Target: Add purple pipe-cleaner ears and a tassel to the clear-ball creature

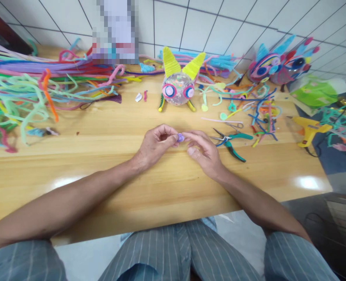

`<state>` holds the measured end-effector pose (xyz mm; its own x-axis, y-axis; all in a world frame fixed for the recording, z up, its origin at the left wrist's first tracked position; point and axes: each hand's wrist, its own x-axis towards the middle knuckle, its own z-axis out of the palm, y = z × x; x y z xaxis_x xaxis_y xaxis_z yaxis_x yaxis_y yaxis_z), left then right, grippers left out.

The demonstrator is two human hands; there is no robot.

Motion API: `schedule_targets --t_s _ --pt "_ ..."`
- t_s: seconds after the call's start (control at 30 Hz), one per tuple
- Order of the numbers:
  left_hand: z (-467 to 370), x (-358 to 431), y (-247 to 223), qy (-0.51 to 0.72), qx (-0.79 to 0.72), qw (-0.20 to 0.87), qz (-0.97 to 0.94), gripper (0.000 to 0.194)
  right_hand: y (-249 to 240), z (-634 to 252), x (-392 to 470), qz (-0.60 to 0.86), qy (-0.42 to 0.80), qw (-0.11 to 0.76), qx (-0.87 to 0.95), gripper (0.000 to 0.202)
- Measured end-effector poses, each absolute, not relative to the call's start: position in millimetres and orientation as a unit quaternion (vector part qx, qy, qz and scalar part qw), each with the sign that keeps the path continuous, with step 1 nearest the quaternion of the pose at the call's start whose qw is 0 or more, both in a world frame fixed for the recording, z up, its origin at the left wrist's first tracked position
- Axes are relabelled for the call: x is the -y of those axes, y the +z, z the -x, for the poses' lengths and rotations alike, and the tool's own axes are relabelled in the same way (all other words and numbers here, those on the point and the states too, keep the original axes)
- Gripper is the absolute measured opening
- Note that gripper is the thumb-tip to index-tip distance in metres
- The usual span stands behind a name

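A small purple coil point(180, 137) is pinched between the thumb and fingers of my left hand point(158, 143), over the wooden table. My right hand point(202, 151) is close on its right side, fingers apart and slightly curled, with the fingertips at or very near the coil; contact is hard to tell. Beyond my hands stands a clear round figure point(178, 88) with yellow pointed ears, blue and pink coiled eyes and dark-and-yellow legs. Green-handled pliers point(229, 142) lie just right of my right hand.
Loose pipe cleaners point(29, 93) cover the table's left side. More cut pieces point(266, 117) and a yellow glue gun point(310, 130) lie to the right. Two decorated figures point(279, 66) stand at the back right by the tiled wall.
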<state>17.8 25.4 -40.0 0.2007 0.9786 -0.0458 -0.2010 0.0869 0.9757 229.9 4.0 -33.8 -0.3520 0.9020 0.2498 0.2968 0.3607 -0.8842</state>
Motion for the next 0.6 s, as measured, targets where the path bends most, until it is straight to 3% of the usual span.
schedule_targets --t_s 0.6 --pt "-17.9 -24.4 -37.5 0.474 -0.418 0.610 -0.477 0.033 -33.0 -230.3 -3.9 0.410 0.371 0.389 0.736 0.045"
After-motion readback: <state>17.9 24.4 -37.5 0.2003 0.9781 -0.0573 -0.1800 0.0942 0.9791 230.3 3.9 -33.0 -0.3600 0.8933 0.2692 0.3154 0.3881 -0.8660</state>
